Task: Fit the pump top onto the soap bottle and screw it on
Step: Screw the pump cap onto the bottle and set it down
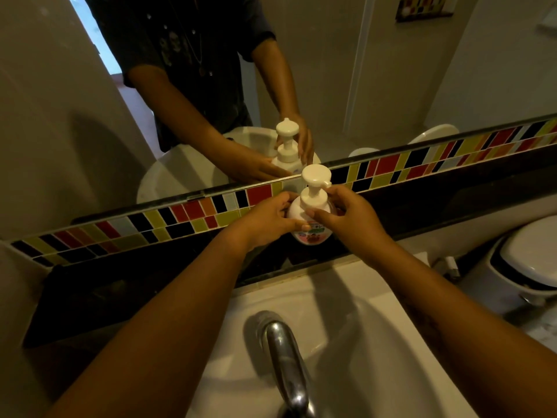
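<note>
dark ledge (156, 285) below a bathroom mirror: soap bottle (310, 233) stood upright, left hand (268, 220) fingers clasping its body, right hand (351, 215) fingers pinching the seated pump top (315, 188) collar; screwing underway, likely needing further clockwise turns.

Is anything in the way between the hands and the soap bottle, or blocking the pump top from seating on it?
Nothing visible. The left hand already holds the soap bottle on the dark ledge, the right hand is at the collar, and the pump top already sits upright on the neck. How far it is threaded cannot be told.
</note>
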Available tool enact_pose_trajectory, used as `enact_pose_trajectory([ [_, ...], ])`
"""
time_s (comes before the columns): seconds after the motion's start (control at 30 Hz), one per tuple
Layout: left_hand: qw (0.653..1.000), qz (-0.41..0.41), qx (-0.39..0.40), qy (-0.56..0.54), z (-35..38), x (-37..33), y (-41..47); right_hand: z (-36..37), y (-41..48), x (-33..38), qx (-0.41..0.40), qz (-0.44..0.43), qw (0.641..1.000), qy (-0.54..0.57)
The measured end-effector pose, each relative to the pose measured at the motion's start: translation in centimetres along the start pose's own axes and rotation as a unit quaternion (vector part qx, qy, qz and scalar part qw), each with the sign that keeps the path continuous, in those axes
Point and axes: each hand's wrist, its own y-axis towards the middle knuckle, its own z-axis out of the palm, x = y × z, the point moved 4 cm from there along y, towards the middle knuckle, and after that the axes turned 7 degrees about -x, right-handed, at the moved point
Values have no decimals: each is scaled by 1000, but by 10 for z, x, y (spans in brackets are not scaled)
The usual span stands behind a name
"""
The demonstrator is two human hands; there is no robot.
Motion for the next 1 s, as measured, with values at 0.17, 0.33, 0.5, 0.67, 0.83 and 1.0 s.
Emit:
enact_pose_trajectory([
  [0.17,1000,6,-2,7,0,-1,0,-7,-3,-2,-35,-2,999,29],
  [0.33,1000,11,-1,12,0,-4,-1,4,-1,5,76,-5,997,9],
  [0.5,1000,6,-1,6,0,-2,0,-10,-14,-5,3,-39,999,-9],
  [0.67,1000,1,1,4,0,-3,0,-11,3,6,10,-27,999,-42],
  [0.83,1000,2,3,-4,0,-4,0,-1,13,11,111,15,992,-57],
  [1.0,1000,8,-10,-5,2,1,2,-2,-1,6,38,-20,997,-60],
])
